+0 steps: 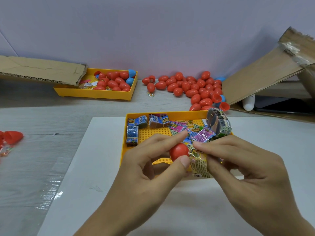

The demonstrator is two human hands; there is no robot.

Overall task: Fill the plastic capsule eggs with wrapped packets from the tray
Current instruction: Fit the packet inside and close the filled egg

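Observation:
My left hand [151, 164] pinches a red capsule egg half [179, 151] between thumb and fingers, just above the near yellow tray [124, 133]. My right hand [242, 166] pinches a yellow wrapped packet [200, 165] that touches the egg half's right side. Several more wrapped packets [196, 132] lie loose in the tray, blue ones [132, 135] stacked at its left. A bundled block of packets [219, 124] leans on the tray's right rim.
A heap of red capsule eggs [192, 87] lies on the table behind the tray. A second yellow tray [97, 93] with eggs stands at the back left under a cardboard flap [42, 70]. A cardboard box [265, 70] is at the right. An open red egg [12, 136] lies far left.

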